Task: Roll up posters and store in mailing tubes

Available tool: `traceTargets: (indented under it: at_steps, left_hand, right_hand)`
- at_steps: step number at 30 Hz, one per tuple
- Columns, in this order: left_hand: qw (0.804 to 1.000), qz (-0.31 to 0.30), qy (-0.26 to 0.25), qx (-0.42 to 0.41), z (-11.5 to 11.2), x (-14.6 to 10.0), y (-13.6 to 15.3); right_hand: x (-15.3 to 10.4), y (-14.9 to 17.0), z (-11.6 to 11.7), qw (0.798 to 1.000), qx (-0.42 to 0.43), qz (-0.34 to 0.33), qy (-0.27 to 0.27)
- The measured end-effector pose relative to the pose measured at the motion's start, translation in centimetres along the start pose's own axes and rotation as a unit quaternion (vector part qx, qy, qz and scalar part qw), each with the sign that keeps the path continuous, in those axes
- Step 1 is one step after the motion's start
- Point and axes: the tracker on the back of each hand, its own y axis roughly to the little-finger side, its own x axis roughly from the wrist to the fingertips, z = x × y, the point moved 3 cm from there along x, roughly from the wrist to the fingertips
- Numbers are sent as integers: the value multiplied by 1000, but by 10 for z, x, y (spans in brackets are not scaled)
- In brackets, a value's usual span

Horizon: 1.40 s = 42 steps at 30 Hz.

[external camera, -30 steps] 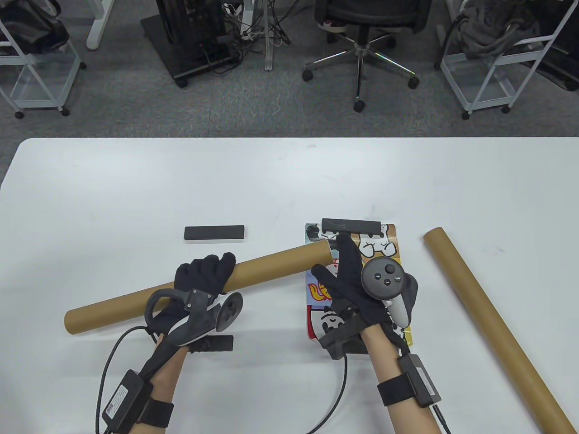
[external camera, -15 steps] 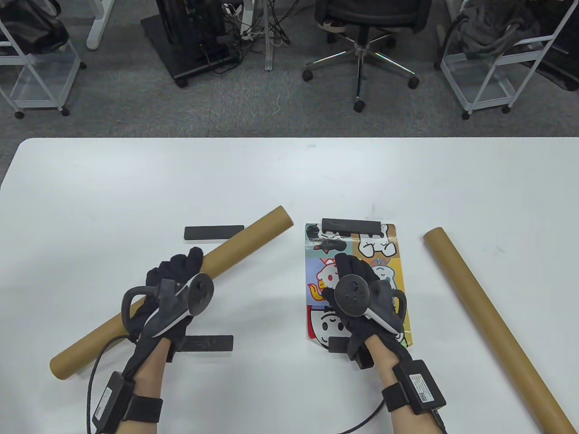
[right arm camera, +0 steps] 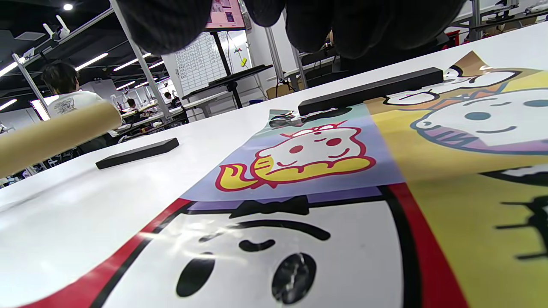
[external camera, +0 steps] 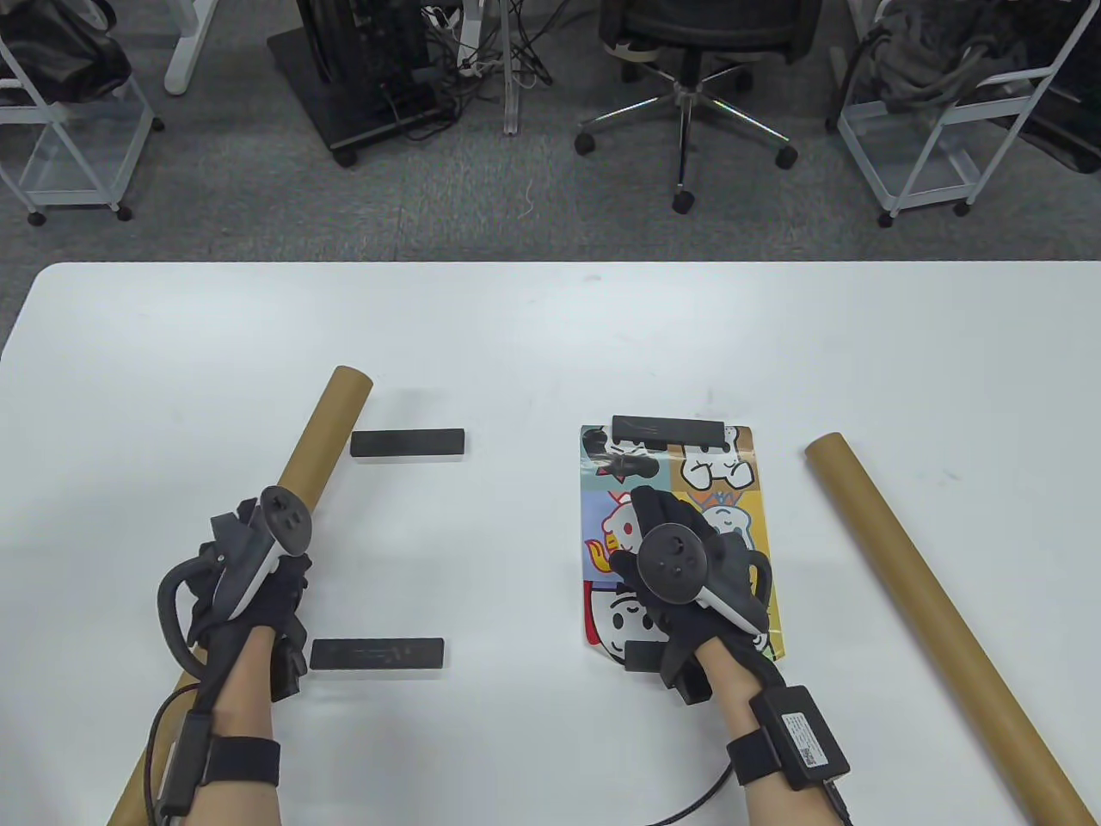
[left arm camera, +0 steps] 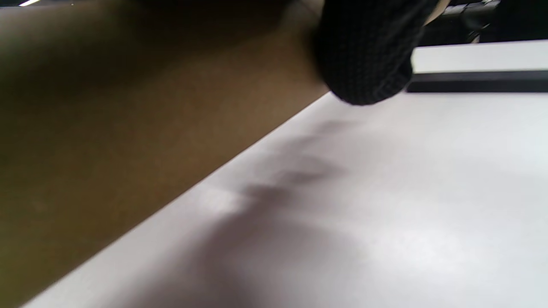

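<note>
A colourful cartoon poster (external camera: 731, 482) lies flat on the white table (external camera: 550, 344). A black bar (external camera: 667, 428) sits on its far edge and another (external camera: 641, 656) on its near edge. My right hand (external camera: 658, 520) is over the poster's middle and holds nothing. In the right wrist view its fingertips (right arm camera: 342, 25) hang just above the poster (right arm camera: 342, 192). My left hand (external camera: 279, 589) grips a brown mailing tube (external camera: 331, 422) that runs from the near-left edge up toward the middle. The tube (left arm camera: 107, 107) fills the left wrist view, with a fingertip (left arm camera: 364, 51) curled on it.
A second brown tube (external camera: 929, 611) lies diagonally at the right. Two loose black bars (external camera: 408, 443) (external camera: 377, 654) lie left of the poster, close to the held tube. Office chair, carts and cables stand on the floor beyond the table's far edge.
My left hand moved left and swung the tube's far end away from the poster, so it now points away from me. My right hand drew back from the far bar to the poster's middle.
</note>
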Motion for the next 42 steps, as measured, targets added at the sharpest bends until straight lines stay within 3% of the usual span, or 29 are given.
traceTargets:
  at_steps: [12, 22, 26, 30, 33, 38, 42]
  left_hand:
    - [996, 3, 84, 3, -26, 10, 1]
    - [997, 4, 81, 6, -24, 10, 1]
    - [1000, -7, 30, 3, -8, 2, -6]
    - [998, -53, -15, 4, 10, -15, -22]
    - [990, -135, -43, -18, 19, -29, -41]
    - [976, -214, -15, -26, 12, -43, -69]
    - [969, -237, -61, 5, 9, -47, -80]
  right_hand:
    - [0, -1, 1, 1000, 2, -6, -2]
    - [0, 3, 1, 1000, 7, 2, -3]
    - [1, 3, 1, 1000, 9, 3, -4]
    - [1, 3, 1, 1000, 9, 2, -4]
    - [1, 3, 1, 1000, 9, 1, -4]
    - [0, 3, 2, 1000, 9, 2, -5]
    - [1, 4, 2, 1000, 8, 6, -8]
